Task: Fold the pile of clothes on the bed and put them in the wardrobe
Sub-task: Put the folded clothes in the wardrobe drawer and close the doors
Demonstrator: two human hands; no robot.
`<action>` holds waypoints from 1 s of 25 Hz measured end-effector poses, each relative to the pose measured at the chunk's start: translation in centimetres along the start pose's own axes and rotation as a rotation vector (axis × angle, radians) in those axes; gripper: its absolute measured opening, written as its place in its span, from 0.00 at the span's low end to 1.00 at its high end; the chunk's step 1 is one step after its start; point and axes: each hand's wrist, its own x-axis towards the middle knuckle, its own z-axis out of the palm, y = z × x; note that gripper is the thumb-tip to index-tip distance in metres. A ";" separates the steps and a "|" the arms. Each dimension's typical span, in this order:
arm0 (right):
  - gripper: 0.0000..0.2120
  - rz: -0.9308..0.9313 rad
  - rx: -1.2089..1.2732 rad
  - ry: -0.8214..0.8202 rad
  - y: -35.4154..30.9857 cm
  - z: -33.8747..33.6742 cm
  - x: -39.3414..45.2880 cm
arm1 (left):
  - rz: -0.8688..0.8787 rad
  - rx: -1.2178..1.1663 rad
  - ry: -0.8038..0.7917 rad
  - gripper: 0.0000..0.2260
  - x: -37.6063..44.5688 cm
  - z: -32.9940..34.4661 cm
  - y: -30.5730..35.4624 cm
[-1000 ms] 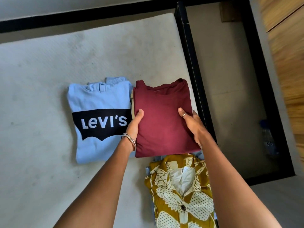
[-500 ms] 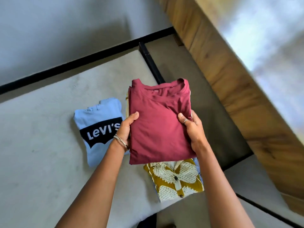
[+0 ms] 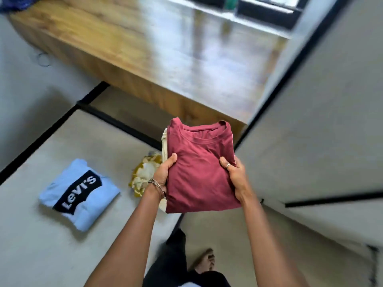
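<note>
A folded maroon t-shirt (image 3: pixel 199 166) tops a small stack held in the air, with a cream garment (image 3: pixel 164 139) showing at its left edge underneath. My left hand (image 3: pixel 164 172) grips the stack's left side, thumb on top. On the right side my right hand (image 3: pixel 234 175), wearing a ring, grips it the same way. On the bed (image 3: pixel 41 245) lie a folded light-blue Levi's top (image 3: pixel 80 193) and a folded mustard patterned shirt (image 3: pixel 143 175), partly hidden by my left hand.
A wooden desk (image 3: pixel 165 59) stands beyond the bed's black frame (image 3: pixel 116 119). A pale wall or panel (image 3: pixel 321 121) with black trim fills the right. My leg and bare foot (image 3: pixel 204 262) stand on the floor beside the bed.
The stack has been lifted off the bed and carried rightward, away from the other clothes. The view has swung toward the desk and floor. Both hands keep their hold.
</note>
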 end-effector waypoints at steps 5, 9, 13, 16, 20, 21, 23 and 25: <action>0.11 0.021 0.236 0.336 1.2 -15.9 -11.2 | -0.125 0.311 -0.186 0.17 -3.4 13.0 -10.2; 0.10 -0.012 0.335 0.583 1.9 -26.7 -20.4 | -0.187 0.530 -0.391 0.21 -6.3 22.8 -18.5; 0.10 -0.068 0.431 0.819 2.8 -34.6 -28.2 | -0.274 0.680 -0.624 0.25 -8.4 31.0 -26.4; 0.09 -0.070 0.489 0.986 4.0 -39.7 -33.2 | -0.374 0.761 -0.732 0.21 -10.2 36.4 -32.7; 0.10 -0.053 0.534 1.164 6.1 -46.9 -37.6 | -0.444 0.893 -0.823 0.28 -11.0 43.1 -41.5; 0.10 -0.045 0.547 1.203 6.7 -49.0 -38.3 | -0.475 0.915 -0.840 0.27 -11.1 44.8 -44.0; 0.09 -0.023 0.575 1.258 7.6 -53.0 -39.2 | -0.518 0.974 -0.839 0.24 -10.9 48.0 -48.1; 0.08 0.013 0.593 1.285 8.2 -57.6 -40.1 | -0.558 1.025 -0.831 0.24 -10.8 51.2 -52.2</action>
